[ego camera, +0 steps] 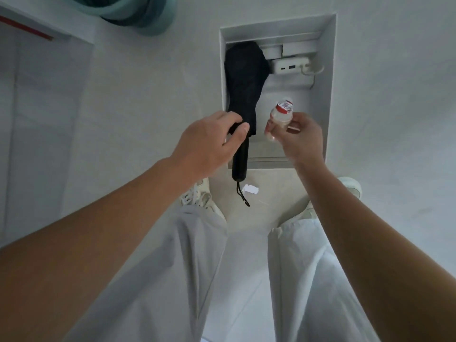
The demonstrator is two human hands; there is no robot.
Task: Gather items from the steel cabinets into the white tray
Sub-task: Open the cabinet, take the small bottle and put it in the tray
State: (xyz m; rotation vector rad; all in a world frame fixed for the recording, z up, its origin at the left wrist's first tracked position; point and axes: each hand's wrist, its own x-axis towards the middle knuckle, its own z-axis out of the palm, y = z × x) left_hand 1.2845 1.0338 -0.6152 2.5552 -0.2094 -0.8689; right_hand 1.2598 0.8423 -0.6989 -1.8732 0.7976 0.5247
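Cabinet pickup: a person stands over an open cabinet (pixel 332 95), both hands at its mouth. The left hand (pixel 209 141) grips a folded black umbrella (pixel 244 77) near the handle, with the canopy reaching into the cabinet's left side. The fingers (pixel 293 128) of the right hand (pixel 302 141) pinch a small red-capped bottle (pixel 280 116) at the cabinet's front. A white power bank (pixel 290 66) lies at the cabinet's back. The step in hand looks like lifting items out. No tray is in sight, so next both items probably must be drawn clear of the cabinet and carried to it.

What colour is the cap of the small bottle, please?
The cap is red; head view shows it.
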